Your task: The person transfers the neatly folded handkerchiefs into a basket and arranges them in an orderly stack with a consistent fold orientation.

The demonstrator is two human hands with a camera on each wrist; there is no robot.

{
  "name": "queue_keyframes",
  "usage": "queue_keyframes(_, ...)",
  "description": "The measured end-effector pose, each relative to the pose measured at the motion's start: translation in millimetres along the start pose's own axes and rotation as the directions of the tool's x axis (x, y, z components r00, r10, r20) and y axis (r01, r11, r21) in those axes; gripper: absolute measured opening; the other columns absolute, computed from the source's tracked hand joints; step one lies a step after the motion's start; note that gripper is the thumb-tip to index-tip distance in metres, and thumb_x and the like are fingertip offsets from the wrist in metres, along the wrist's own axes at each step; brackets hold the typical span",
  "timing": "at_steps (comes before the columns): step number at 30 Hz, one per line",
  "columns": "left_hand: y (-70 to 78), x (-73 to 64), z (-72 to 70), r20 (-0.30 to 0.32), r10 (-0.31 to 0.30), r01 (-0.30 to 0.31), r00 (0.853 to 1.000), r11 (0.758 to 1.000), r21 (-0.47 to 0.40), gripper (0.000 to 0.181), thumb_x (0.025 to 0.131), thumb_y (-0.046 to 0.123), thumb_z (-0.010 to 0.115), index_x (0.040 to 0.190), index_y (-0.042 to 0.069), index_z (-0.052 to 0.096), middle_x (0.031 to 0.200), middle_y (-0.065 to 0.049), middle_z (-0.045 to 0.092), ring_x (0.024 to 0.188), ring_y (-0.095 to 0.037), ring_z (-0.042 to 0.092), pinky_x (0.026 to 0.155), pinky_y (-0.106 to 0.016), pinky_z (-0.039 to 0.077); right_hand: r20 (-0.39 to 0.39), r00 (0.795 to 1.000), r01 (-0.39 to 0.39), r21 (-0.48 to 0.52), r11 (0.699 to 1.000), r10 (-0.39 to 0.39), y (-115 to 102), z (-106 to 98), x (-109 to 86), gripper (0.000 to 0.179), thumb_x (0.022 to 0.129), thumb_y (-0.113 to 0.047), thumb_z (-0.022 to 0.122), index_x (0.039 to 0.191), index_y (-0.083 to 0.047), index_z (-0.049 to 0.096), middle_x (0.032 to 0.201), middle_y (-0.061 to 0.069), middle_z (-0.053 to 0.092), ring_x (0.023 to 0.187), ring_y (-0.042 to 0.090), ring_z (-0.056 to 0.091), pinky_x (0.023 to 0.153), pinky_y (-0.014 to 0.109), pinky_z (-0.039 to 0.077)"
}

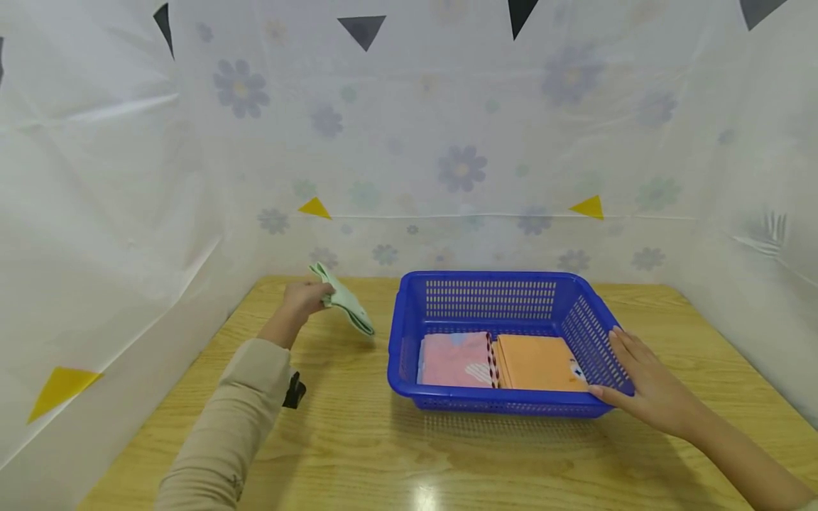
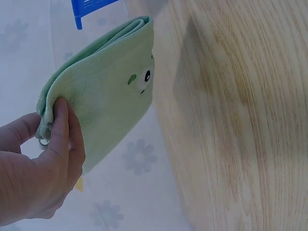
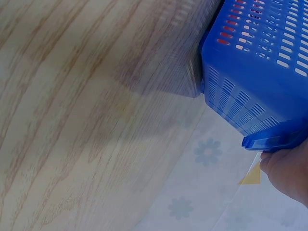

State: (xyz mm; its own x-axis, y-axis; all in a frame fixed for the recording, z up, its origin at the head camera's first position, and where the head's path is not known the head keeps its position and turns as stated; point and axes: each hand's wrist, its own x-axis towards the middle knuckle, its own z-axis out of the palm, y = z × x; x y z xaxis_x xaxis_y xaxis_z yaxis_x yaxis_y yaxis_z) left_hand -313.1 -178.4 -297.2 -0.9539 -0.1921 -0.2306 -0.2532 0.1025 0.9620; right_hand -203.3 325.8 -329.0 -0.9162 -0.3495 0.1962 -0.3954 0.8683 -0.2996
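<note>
My left hand (image 1: 305, 297) pinches one end of a folded light green towel (image 1: 348, 305) between thumb and fingers, above the table left of the basket. The left wrist view shows the towel (image 2: 106, 82) with a stitched eye and a small loop near my fingers. On the table stands a blue plastic basket (image 1: 488, 399) with slotted walls. Inside it, a folded pink towel (image 1: 450, 358) lies beside a folded orange towel (image 1: 537, 362). My right hand (image 1: 652, 387) grips the basket's right front corner, thumb over the rim; in the right wrist view the hand (image 3: 291, 171) is partly cut off.
A wood-grain table (image 1: 358, 454) carries the basket. White sheeting with flower prints (image 1: 461, 169) encloses the back and sides. Beside my left sleeve (image 1: 224, 426) shows a small black object (image 1: 294, 392), probably part of the wrist gear.
</note>
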Motion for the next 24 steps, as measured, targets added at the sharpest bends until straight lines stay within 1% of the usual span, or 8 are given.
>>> queue_keyframes(1,0.7,-0.6,-0.2,-0.004,0.012,-0.012,1.000,1.000,0.001,0.011,0.086,0.006,0.051,0.080,-0.003,0.055,0.086,-0.013,0.054,0.083,-0.021,0.059,0.092,-0.034,0.048,0.001,1.000,0.000,0.002,1.000,0.000,0,0,-0.1,0.090,0.085,-0.038,0.058,0.142,0.005,0.003,0.148,0.029,0.002,0.137,0.040,-0.009,0.104,0.066,-0.001)
queue_keyframes(2,1.4,-1.5,-0.6,-0.004,0.024,-0.024,1.000,1.000,0.000,0.020,0.086,0.006,0.052,0.067,0.002,0.047,0.074,-0.007,0.049,0.073,-0.017,0.055,0.088,-0.033,0.049,0.003,1.000,-0.002,0.003,1.000,0.002,0,0,-0.1,0.090,0.085,-0.038,0.057,0.142,0.005,0.002,0.148,0.029,0.002,0.137,0.040,-0.009,0.104,0.066,0.000)
queue_keyframes(4,3.1,-3.5,-0.6,-0.006,0.038,-0.038,0.999,0.999,-0.003,0.034,0.085,0.005,0.053,0.060,0.010,0.032,0.065,0.000,0.039,0.062,-0.011,0.048,0.083,-0.031,0.050,0.005,1.000,-0.003,0.004,1.000,0.003,0,0,-0.1,0.090,0.085,-0.038,0.057,0.142,0.005,0.002,0.148,0.029,0.001,0.137,0.040,-0.009,0.104,0.066,-0.001)
queue_keyframes(8,7.9,-7.4,-0.2,0.006,0.037,-0.037,0.999,0.999,-0.009,0.025,0.086,0.005,0.052,0.068,0.008,0.036,0.078,-0.002,0.039,0.064,-0.009,0.045,0.079,-0.027,0.048,0.011,1.000,-0.003,-0.011,1.000,0.004,0,0,0.1,0.090,0.085,-0.039,0.057,0.142,0.006,0.002,0.148,0.029,0.001,0.137,0.041,-0.009,0.105,0.064,-0.002)
queue_keyframes(11,12.6,-8.9,0.3,-0.001,0.028,-0.028,1.000,0.999,-0.020,0.021,0.086,0.006,0.052,0.072,0.007,0.036,0.087,-0.004,0.038,0.067,-0.008,0.045,0.083,-0.029,0.048,0.010,1.000,0.000,-0.026,1.000,0.000,0,0,0.5,0.090,0.085,-0.039,0.057,0.142,0.007,0.003,0.147,0.030,0.002,0.137,0.041,-0.008,0.106,0.063,-0.003)
queue_keyframes(14,17.0,-9.9,0.4,-0.002,0.034,-0.034,0.999,0.999,-0.021,0.022,0.086,0.006,0.052,0.072,0.007,0.035,0.087,-0.004,0.037,0.067,-0.008,0.046,0.087,-0.032,0.048,0.010,1.000,0.001,-0.035,0.999,-0.001,1,0,0.6,0.090,0.086,-0.039,0.056,0.141,0.008,0.004,0.147,0.030,0.003,0.137,0.041,-0.008,0.107,0.062,-0.003)
queue_keyframes(20,23.3,-13.7,2.6,0.012,0.071,-0.071,0.997,0.998,0.000,0.027,0.086,0.006,0.053,0.068,0.007,0.033,0.079,-0.004,0.037,0.065,-0.010,0.045,0.086,-0.032,0.048,0.017,1.000,0.007,-0.070,0.998,-0.005,1,0,0.6,0.089,0.086,-0.041,0.055,0.141,0.008,0.004,0.147,0.031,0.003,0.137,0.040,-0.009,0.110,0.054,-0.010)
queue_keyframes(24,26.5,-16.2,4.7,0.024,0.068,-0.068,0.997,0.998,0.000,0.020,0.087,0.007,0.051,0.073,0.006,0.037,0.090,-0.004,0.040,0.073,-0.010,0.047,0.094,-0.035,0.046,0.024,1.000,0.011,-0.096,0.995,-0.009,1,0,0.8,0.089,0.087,-0.042,0.054,0.141,0.008,0.005,0.147,0.031,0.003,0.137,0.038,-0.010,0.111,0.046,-0.015)
